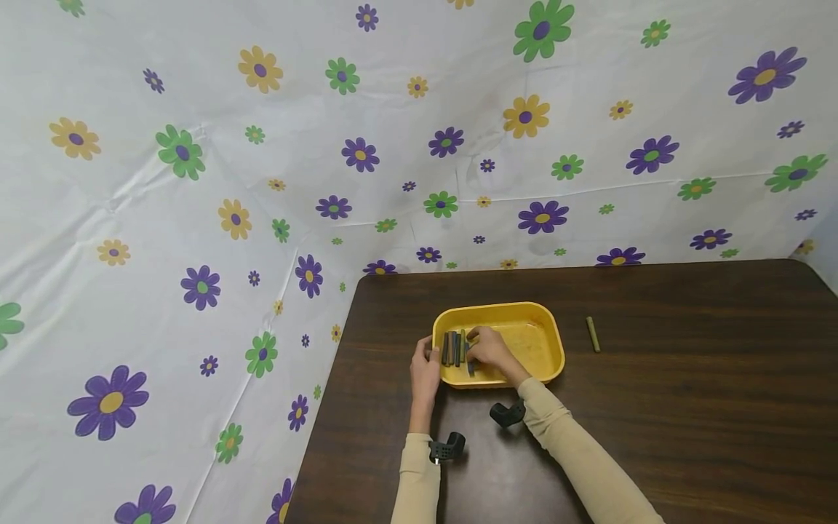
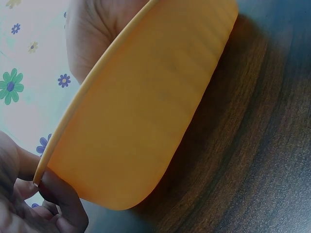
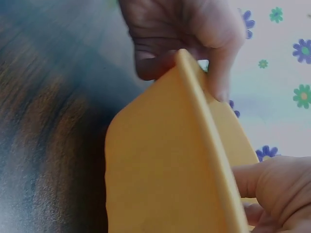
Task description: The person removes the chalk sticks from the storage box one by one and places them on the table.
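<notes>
A shallow yellow plastic tray [image 1: 533, 353] sits on the table. My left hand [image 1: 425, 370] grips its left end, thumb and fingers on either side of the rim, as the left wrist view shows at the tray's corner [image 2: 112, 160]. Inside, several short crayon-like sticks [image 1: 452, 348] in dark, brown and olive tones lie side by side at the left. My right hand [image 1: 489, 349] reaches over the near rim, and its fingers pinch a dark blue stick [image 1: 471, 369] beside that row. In the right wrist view the tray wall hides the right fingertips.
One olive stick [image 1: 593, 335] lies on the dark wooden table [image 1: 687, 378], right of the tray. A white flowered sheet [image 1: 393, 182] hangs behind the table and along its left side. Black wrist cameras [image 1: 448, 447] are strapped over both sleeves.
</notes>
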Available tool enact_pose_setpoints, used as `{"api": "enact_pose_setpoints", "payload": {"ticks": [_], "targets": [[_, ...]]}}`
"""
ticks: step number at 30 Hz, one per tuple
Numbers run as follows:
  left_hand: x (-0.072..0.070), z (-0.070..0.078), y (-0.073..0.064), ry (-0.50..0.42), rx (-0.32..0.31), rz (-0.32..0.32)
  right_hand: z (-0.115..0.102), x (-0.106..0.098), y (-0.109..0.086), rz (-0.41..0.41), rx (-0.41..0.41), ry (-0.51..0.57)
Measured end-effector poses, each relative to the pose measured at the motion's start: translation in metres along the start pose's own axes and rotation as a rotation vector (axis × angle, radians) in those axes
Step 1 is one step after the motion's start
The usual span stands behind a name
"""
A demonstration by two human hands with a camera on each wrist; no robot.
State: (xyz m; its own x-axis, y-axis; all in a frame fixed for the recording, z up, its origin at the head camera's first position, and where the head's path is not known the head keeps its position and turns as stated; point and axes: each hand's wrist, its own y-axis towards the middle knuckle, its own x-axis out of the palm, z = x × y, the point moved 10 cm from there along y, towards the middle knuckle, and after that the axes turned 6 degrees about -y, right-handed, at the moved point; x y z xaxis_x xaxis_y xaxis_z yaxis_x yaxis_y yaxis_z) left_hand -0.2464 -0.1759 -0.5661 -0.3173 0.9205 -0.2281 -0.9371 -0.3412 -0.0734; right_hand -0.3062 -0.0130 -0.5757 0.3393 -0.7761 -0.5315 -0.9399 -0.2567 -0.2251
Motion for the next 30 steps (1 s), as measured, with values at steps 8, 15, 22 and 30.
{"api": "enact_pose_setpoints", "payload": {"ticks": [8, 15, 22, 30], "targets": [[0.001, 0.001, 0.001, -0.018, 0.022, -0.007, 0.018, 0.001, -0.002, -0.057, 0.135, 0.261], [0.001, -0.002, 0.002, -0.005, 0.012, -0.004, 0.025, 0.002, -0.003, -0.126, 0.198, 0.484], [0.001, -0.002, 0.001, -0.002, 0.009, -0.003, 0.031, 0.000, -0.006, -0.144, 0.227, 0.629], [0.001, -0.001, 0.001, 0.003, 0.008, 0.006, 0.031, -0.006, -0.009, -0.174, 0.226, 0.757]]}}
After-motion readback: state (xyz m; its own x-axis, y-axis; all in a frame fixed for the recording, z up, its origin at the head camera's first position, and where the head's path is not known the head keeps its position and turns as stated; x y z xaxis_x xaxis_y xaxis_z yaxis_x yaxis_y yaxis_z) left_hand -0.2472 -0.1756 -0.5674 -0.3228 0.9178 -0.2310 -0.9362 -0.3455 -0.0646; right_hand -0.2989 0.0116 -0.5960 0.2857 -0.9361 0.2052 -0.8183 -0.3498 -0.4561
